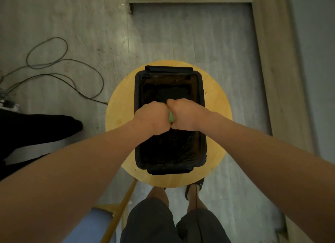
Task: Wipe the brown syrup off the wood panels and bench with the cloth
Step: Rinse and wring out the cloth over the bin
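- The left hand (pixel 150 116) and right hand (pixel 183 114) are fisted and pressed knuckle to knuckle, both clenched on the green cloth (pixel 171 117).
- Only a small sliver of the cloth shows between the two fists; the rest is hidden inside them.
- The hands hang over the middle of a black tub (pixel 202 90) lined with a dark bag, and what it holds is too dark to tell.
- The tub stands on a round yellow surface (pixel 119 105).
- Dark cables (pixel 65 61) loop across the grey floor (pixel 181 34) at far left.
- A pale wood panel (pixel 268 61) runs along the right.
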A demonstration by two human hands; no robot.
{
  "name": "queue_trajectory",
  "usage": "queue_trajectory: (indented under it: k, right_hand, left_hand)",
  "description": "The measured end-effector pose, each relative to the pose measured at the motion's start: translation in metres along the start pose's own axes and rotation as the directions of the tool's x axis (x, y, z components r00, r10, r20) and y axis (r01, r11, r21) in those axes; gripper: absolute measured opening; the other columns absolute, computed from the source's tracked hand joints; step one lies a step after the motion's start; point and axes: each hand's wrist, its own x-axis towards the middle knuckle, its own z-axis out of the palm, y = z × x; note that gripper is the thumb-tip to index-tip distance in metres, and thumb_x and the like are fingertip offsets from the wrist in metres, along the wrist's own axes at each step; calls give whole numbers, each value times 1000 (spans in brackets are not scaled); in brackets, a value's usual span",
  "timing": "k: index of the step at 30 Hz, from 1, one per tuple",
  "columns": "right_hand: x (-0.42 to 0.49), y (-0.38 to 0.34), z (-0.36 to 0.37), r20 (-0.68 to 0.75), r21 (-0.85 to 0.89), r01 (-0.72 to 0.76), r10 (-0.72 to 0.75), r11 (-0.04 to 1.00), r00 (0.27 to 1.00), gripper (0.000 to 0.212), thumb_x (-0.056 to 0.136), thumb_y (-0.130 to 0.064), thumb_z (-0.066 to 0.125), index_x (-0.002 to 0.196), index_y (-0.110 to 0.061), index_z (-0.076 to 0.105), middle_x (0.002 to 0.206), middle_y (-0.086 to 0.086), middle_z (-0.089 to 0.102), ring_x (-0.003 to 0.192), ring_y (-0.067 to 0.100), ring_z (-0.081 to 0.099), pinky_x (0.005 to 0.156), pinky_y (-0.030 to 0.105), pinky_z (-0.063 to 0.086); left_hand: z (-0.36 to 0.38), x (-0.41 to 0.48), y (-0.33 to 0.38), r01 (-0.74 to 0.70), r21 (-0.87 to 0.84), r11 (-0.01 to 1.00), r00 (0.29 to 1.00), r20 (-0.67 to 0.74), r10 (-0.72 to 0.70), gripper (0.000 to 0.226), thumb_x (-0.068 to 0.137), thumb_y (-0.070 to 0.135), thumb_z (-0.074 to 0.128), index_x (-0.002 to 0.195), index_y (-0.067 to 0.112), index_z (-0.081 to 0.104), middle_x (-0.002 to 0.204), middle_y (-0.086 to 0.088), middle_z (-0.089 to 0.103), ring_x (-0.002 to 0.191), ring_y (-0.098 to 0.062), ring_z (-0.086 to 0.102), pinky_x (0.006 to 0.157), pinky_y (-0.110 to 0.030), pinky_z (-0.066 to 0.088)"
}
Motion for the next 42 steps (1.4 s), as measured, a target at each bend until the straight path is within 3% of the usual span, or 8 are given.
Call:
queue_trajectory:
  k: [4,7,10,13,17,21,26,42]
  right_hand:
    - [-16,8,12,-316,-1,156,-149,988,937,73,83,-16,78,146,-5,43,131,16,48,91,33,61,67,29,37]
    - [-25,10,18,-349,-37,216,-216,976,912,85,84,-17,78,156,-4,34,134,15,47,104,30,59,78,24,41]
    - [-20,9,23,-381,-78,135,-155,988,911,93,76,-17,84,154,0,36,125,18,51,106,34,58,88,40,53]
    - [-12,9,22,-411,-166,62,-126,984,903,60,69,-5,84,122,2,59,104,19,59,87,37,63,67,44,55]
    - [-11,7,15,-345,-269,2,-98,963,934,15,81,-5,67,85,-9,53,71,7,53,62,33,60,50,34,35]
    - [-9,3,-4,-115,-316,-5,-33,949,993,15,78,-14,57,66,-16,48,61,-2,46,56,22,50,52,31,38]
    - [0,-1,-17,36,-242,-36,46,970,998,12,77,-13,59,66,-17,59,66,4,60,60,22,59,51,32,50]
    - [3,-15,-22,154,-169,-7,33,986,987,18,84,-12,61,66,-16,57,65,4,58,58,20,57,48,28,39]
  left_hand:
    - [-14,8,-3,156,-297,942,967,243,-83,19,87,17,62,71,14,51,64,-4,58,45,-16,49,47,-26,36]
    - [-21,4,-7,360,-538,762,890,444,-107,27,81,11,72,71,15,47,57,-1,39,45,-16,30,45,-25,24]
    - [-21,1,-2,373,-602,706,850,527,1,27,84,11,70,76,19,46,56,2,36,45,-13,24,45,-25,18]
    - [-21,7,4,262,-473,841,894,448,-26,28,82,24,73,71,17,49,50,3,41,43,-14,33,43,-23,29]
    - [-17,9,12,139,-220,965,948,312,-65,29,90,32,68,71,19,51,61,3,51,49,-11,46,49,-24,42]
    - [-7,8,13,51,-33,998,993,110,-47,29,94,35,60,70,22,50,71,3,52,70,-17,54,69,-32,47]
    - [-3,7,12,-24,41,999,999,48,22,26,89,20,45,65,18,51,68,-3,59,57,-22,54,54,-35,47]
    - [7,-3,-1,22,5,1000,1000,-21,-22,22,92,27,56,71,20,58,68,-1,58,58,-21,56,50,-28,38]
